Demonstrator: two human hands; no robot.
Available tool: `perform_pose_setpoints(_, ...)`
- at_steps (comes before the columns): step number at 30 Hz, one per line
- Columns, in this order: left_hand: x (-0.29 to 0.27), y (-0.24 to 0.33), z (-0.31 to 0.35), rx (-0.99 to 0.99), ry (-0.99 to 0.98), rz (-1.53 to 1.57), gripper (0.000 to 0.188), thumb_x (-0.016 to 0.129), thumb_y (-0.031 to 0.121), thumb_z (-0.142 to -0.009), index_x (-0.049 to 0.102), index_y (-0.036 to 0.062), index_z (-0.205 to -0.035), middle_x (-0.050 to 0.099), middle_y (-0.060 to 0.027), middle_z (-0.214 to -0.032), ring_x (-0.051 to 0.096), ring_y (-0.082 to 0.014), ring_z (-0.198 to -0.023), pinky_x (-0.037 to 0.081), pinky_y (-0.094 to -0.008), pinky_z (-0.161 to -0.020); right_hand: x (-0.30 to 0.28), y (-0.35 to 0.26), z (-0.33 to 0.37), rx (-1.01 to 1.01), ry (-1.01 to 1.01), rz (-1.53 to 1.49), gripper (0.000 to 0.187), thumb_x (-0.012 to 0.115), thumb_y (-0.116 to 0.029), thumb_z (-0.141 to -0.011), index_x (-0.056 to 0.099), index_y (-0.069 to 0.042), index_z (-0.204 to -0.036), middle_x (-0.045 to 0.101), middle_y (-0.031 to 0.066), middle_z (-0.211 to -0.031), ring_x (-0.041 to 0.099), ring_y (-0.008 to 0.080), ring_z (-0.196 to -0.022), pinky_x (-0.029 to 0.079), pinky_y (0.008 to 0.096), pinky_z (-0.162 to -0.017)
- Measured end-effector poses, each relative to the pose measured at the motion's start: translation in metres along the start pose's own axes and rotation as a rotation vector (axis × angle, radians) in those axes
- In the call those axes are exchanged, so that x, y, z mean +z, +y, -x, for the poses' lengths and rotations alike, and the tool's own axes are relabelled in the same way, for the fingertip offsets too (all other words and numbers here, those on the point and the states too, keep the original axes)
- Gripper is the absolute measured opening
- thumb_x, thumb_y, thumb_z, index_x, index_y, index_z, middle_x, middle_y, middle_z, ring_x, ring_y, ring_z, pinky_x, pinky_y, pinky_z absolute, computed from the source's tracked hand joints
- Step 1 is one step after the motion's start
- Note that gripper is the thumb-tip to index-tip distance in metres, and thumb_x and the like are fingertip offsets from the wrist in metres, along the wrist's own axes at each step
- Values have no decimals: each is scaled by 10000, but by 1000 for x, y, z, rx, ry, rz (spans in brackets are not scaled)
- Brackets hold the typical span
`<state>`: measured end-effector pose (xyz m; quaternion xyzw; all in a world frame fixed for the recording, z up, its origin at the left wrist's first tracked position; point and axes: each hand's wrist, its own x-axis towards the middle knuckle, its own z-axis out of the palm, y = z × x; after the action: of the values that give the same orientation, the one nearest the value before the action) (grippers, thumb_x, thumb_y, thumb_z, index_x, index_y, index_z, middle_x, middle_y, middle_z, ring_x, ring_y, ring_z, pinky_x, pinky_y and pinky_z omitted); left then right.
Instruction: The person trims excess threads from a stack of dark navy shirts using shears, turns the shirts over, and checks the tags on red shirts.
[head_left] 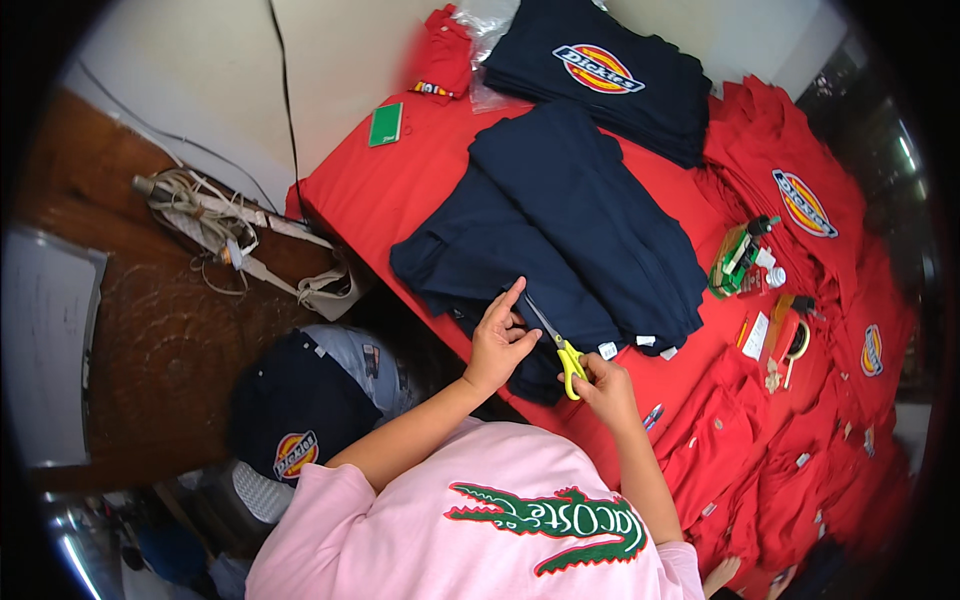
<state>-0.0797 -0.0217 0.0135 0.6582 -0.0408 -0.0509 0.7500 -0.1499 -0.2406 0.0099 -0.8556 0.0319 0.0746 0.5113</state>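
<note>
Right hand (609,394) around yellow-looped, slim-bladed metal scissors (568,357), left hand (497,350) against matte, folded navy cloth (550,240), grip unclear.

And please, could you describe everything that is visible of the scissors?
The scissors have bright yellow-green handles, apparently plastic, and grey, metal-looking blades. The right hand grips the handles. The blades point up and left in the picture, over dark navy cloth, just right of the left hand. Whether they are fully closed or touch the cloth is hard to tell.
</note>
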Motion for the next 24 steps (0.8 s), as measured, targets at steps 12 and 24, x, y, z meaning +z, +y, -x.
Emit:
perform_pose_setpoints(12, -18, -7, -5, 82, 81, 22, 862, 710, -177, -864, 436, 109, -1631, 472, -39, -1440, 546, -63, -917, 560, -205, -821, 0, -29, -13, -47, -106, 118, 139, 736, -15, -876, 694, 37, -998, 661, 31, -726, 566, 100, -607, 459, 290, -581)
perform_pose_setpoints(24, -40, -14, -12, 117, 168, -61, 747, 713, -170, -896, 522, 75, -1575, 471, -16, -1407, 532, -61, -982, 522, -186, -876, 15, -24, -23, -109, -92, 98, 153, 770, -61, -871, 694, 31, -967, 626, 46, -641, 526, 118, -536, 412, 311, -534)
